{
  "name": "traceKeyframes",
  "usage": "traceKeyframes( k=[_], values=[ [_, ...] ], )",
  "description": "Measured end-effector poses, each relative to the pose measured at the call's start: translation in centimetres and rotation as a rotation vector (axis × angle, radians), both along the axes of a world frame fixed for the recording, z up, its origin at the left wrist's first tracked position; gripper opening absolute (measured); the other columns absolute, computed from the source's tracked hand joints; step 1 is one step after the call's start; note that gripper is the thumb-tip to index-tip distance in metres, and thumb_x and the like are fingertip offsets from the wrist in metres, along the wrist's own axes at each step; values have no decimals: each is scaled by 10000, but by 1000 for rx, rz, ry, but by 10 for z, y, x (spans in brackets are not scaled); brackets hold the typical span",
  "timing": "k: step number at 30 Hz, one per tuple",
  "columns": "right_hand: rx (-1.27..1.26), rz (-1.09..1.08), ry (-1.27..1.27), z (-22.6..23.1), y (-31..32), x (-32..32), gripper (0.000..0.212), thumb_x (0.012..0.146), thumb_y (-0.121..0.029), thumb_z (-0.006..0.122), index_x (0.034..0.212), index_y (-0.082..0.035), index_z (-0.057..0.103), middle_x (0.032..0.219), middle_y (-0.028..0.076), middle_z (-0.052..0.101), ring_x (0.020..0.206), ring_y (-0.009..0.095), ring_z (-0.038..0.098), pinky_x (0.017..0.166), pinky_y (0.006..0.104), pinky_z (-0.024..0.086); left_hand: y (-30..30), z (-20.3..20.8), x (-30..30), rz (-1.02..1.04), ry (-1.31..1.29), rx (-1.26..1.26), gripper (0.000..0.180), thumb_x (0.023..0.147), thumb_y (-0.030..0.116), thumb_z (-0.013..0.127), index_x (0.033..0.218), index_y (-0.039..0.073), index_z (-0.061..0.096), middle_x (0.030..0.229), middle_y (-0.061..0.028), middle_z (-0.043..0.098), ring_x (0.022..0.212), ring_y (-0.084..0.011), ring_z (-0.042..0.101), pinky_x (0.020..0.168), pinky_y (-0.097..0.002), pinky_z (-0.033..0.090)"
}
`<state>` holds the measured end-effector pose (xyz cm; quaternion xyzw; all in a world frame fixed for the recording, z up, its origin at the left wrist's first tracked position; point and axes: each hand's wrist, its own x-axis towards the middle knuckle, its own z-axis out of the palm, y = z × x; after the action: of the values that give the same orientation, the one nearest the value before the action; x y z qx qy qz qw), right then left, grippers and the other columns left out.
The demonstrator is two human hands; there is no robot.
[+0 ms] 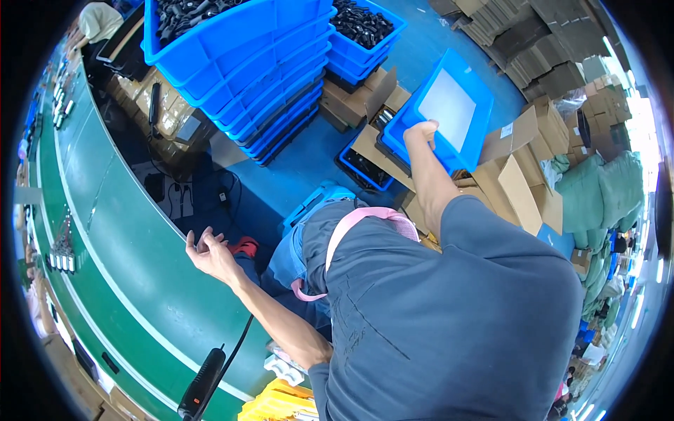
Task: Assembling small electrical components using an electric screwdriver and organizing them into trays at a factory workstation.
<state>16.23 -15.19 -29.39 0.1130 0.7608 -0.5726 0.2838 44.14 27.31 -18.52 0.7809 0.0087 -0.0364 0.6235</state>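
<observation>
My right hand (423,132) is closed on the near rim of a blue plastic bin (480,133), which is tilted above some cardboard boxes on the right. A flat white surface shows inside the bin; whether it is a sheet or the bin's bottom is unclear. My left hand (213,258) is over the edge of the green worktable (151,242), with its fingers loosely bent and apart and nothing in them. Beside my legs stands a blue seat (319,200), and a pink strap (349,228) crosses my body.
A tall stack of blue bins (242,70) rises ahead, its top one full of black parts. More bins (354,31) with black parts stand behind. Open cartons (523,186) and green sacks (600,189) crowd the right. A black corded tool (202,382) hangs over the table at lower left.
</observation>
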Motion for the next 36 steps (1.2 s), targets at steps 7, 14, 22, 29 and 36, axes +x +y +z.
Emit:
traceKeyframes(
  k=[7,14,22,29,36],
  values=[
    [-119,346,-186,-8,48,-15,671,747,-260,563,1285,25,281,1232,232,437,986,395,524,740,469,517,6,-12,0,1,63,-20,396,878,67,490,1256,-27,419,901,-145,651,636,-136,609,513,-210,497],
    [-231,359,-302,-19,42,4,447,796,-227,572,1134,44,463,1179,201,469,942,365,549,690,455,558,8,-13,-1,-24,102,4,416,878,65,509,1261,-44,389,881,-157,640,643,-151,621,522,-209,503],
    [-233,320,-234,-19,70,8,394,839,-185,552,1055,135,474,1071,222,536,776,356,629,656,397,594,13,-21,5,-9,114,-12,433,879,71,491,1286,-29,382,914,-158,648,656,-151,620,521,-215,504],
    [-310,289,-114,-11,65,12,366,881,-165,519,1001,178,476,1033,260,552,733,346,648,611,375,604,13,-21,4,-29,136,-35,433,890,69,518,1276,-48,360,926,-188,642,654,-165,629,530,-213,512],
    [-179,13,-142,4,61,35,377,871,-221,506,985,137,535,1040,191,583,725,327,660,549,325,593,12,-19,2,-44,133,-45,433,896,81,517,1276,-50,355,931,-192,641,657,-172,633,535,-216,517]
  ],
)
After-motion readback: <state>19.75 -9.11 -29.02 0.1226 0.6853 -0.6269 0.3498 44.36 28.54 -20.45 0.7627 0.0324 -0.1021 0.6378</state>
